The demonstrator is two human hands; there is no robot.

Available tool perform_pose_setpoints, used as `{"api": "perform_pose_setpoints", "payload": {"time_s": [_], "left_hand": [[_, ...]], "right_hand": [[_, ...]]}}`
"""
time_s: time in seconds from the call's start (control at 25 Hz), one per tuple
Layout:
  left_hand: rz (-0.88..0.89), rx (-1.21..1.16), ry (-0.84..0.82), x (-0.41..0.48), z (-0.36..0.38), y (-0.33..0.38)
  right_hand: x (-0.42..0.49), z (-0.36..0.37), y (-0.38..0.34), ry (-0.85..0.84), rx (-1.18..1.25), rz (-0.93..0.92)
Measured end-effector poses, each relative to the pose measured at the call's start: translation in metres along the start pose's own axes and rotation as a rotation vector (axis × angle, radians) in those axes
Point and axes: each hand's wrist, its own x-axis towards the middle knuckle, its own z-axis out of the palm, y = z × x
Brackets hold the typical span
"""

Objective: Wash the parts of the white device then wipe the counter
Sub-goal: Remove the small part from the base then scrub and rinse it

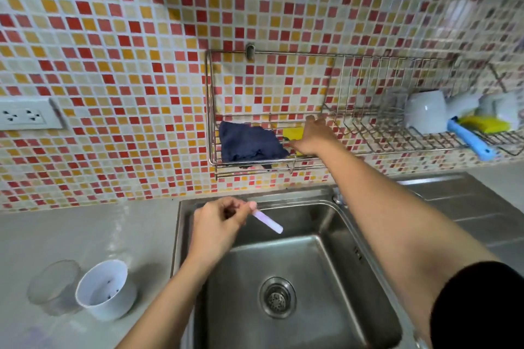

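Fingers (241, 205) of left hand (217, 219) pinch pale tube (269, 223); right hand (310, 136) at yellow sponge (292, 133), grip unclear.

Above the sink (326, 272), my right hand (310, 137) covers most of a yellow sponge (292, 133); I can't tell its grip. Up right of the sink, white pieces (425, 116) blur; the sink's near rim is cut off.

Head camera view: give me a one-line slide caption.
Left hand holds a pale tube over the sink; right hand reaches for the yellow sponge in the wall rack.
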Motion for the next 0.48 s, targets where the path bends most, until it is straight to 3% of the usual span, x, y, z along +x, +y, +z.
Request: {"api": "perform_pose_setpoints", "payload": {"time_s": [0.12,0.2,0.36,0.48], "left_hand": [[-0.05,-0.017,0.067,-0.005,0.015,0.004],[-0.181,-0.246,0.104,-0.011,0.027,0.008],[-0.382,-0.591,0.192,-0.023,0.056,0.019],[-0.447,-0.648,0.218,-0.03,0.078,0.026]], "right_hand": [[0.008,0.003,0.006,-0.042,-0.01,-0.042],[0.0,-0.006,0.012,0.088,0.024,-0.112],[-0.065,-0.014,0.039,0.429,0.52,-0.407],[-0.141,0.017,0.075,0.506,0.649,-0.642]]}}
